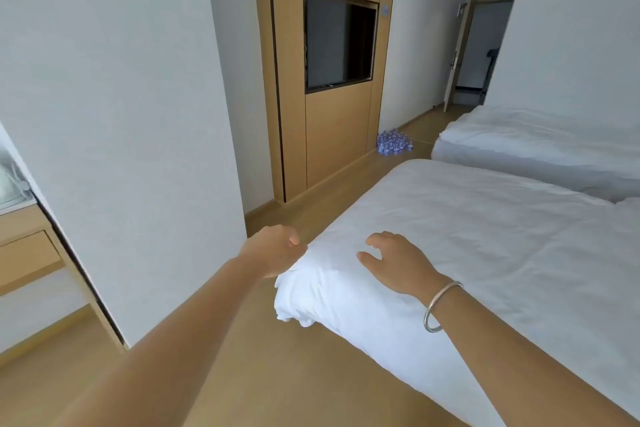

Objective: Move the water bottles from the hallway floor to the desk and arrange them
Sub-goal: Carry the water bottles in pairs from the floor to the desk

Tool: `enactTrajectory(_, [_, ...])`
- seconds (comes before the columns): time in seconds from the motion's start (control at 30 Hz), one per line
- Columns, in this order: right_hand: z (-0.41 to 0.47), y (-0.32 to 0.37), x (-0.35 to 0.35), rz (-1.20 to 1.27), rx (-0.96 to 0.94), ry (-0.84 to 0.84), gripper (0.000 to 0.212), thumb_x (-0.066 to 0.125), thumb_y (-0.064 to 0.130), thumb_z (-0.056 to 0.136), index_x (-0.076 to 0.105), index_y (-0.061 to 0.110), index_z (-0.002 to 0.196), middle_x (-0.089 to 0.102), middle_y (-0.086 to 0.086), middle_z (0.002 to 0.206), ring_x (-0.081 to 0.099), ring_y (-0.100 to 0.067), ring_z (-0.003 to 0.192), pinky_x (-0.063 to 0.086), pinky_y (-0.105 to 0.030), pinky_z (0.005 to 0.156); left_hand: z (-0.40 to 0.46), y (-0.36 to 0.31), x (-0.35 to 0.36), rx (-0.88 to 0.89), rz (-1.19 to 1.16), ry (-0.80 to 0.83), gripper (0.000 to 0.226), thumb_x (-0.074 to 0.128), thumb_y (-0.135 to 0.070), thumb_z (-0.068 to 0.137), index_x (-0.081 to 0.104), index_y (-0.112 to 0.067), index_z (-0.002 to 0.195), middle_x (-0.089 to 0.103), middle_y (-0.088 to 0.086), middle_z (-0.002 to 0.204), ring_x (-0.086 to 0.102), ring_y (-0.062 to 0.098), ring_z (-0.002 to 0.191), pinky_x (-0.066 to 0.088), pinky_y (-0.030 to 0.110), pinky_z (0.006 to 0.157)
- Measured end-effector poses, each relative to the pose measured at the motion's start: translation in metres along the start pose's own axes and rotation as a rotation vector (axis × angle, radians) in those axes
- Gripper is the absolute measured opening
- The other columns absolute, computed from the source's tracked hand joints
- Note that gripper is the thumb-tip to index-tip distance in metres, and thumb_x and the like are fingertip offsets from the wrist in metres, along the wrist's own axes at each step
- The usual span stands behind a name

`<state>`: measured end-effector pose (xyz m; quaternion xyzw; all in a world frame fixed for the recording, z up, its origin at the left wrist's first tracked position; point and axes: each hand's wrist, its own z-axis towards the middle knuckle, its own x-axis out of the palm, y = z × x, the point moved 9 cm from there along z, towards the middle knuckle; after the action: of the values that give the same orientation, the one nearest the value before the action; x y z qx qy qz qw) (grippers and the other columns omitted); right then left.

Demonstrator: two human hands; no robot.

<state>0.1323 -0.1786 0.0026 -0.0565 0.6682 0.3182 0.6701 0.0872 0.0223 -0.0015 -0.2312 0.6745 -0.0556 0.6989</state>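
Several small water bottles [393, 142] with blue labels stand clustered on the wooden floor far ahead, against the wall beside the wooden TV cabinet. Both my hands are far from them and hold nothing. My left hand [277, 248] hangs in front of me with loosely curled fingers, next to the corner of the near bed. My right hand [394, 262], with a metal bangle on its wrist, hovers over that bed corner with relaxed fingers. A wooden desk [24, 253] with a drawer shows at the left edge, partly hidden by a white wall.
The near bed [485, 253] with white bedding fills the right side, and a second bed [540, 146] lies beyond it. A wooden cabinet with a TV [339, 42] stands on the left. A strip of wooden floor [311, 204] runs between cabinet and beds towards an open door [457, 55].
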Motion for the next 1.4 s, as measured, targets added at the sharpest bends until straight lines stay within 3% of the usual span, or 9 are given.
enactTrajectory(0.3, [0.112, 0.037, 0.044, 0.019, -0.018, -0.030, 0.039, 0.044, 0.036, 0.095, 0.053, 0.011, 0.124, 0.056, -0.003, 0.122, 0.051, -0.022, 0.114, 0.042, -0.031, 0.089, 0.085, 0.073, -0.019, -0.021, 0.040, 0.006, 0.029, 0.046, -0.043, 0.093, 0.060, -0.023, 0.110, 0.062, -0.007, 0.110, 0.057, 0.017, 0.100, 0.045, 0.030, 0.084])
enactTrajectory(0.8, [0.300, 0.114, 0.136, 0.181, 0.108, 0.030, 0.037, 0.047, 0.027, 0.092, 0.051, 0.014, 0.127, 0.053, -0.001, 0.128, 0.048, -0.018, 0.116, 0.040, -0.031, 0.094, 0.246, 0.192, -0.063, 0.042, -0.003, 0.080, 0.029, 0.046, -0.039, 0.093, 0.060, -0.024, 0.114, 0.063, -0.004, 0.113, 0.057, 0.019, 0.105, 0.047, 0.035, 0.093])
enactTrajectory(1.07, [0.419, 0.097, 0.155, 0.160, 0.108, 0.034, 0.039, 0.045, 0.028, 0.093, 0.049, 0.014, 0.129, 0.051, -0.002, 0.132, 0.048, -0.019, 0.118, 0.042, -0.033, 0.096, 0.362, 0.228, -0.061, 0.043, 0.042, 0.092, 0.032, 0.045, -0.039, 0.095, 0.059, -0.022, 0.118, 0.060, -0.003, 0.117, 0.055, 0.019, 0.107, 0.044, 0.028, 0.086])
enactTrajectory(1.17, [0.477, 0.079, 0.155, 0.113, 0.090, 0.026, 0.042, 0.043, 0.029, 0.094, 0.046, 0.014, 0.133, 0.049, -0.003, 0.135, 0.047, -0.021, 0.121, 0.042, -0.035, 0.097, 0.422, 0.230, -0.060, 0.056, 0.059, 0.101, 0.031, 0.045, -0.038, 0.094, 0.060, -0.018, 0.112, 0.063, 0.000, 0.112, 0.058, 0.021, 0.103, 0.048, 0.034, 0.089])
enactTrajectory(1.3, [0.560, 0.049, 0.152, -0.014, 0.093, 0.038, 0.041, 0.041, 0.029, 0.094, 0.048, 0.009, 0.130, 0.052, -0.007, 0.129, 0.047, -0.024, 0.119, 0.042, -0.036, 0.094, 0.508, 0.226, -0.062, 0.066, 0.073, 0.114, 0.024, 0.045, -0.038, 0.093, 0.058, -0.019, 0.098, 0.061, -0.002, 0.101, 0.057, 0.018, 0.093, 0.046, 0.030, 0.084])
enactTrajectory(1.4, [0.617, 0.027, 0.148, -0.063, 0.110, 0.059, 0.040, 0.040, 0.029, 0.095, 0.049, 0.008, 0.127, 0.053, -0.008, 0.128, 0.048, -0.025, 0.118, 0.043, -0.036, 0.094, 0.567, 0.219, -0.061, 0.084, 0.081, 0.115, 0.023, 0.045, -0.039, 0.093, 0.057, -0.019, 0.093, 0.066, 0.002, 0.104, 0.060, 0.020, 0.097, 0.048, 0.034, 0.085])
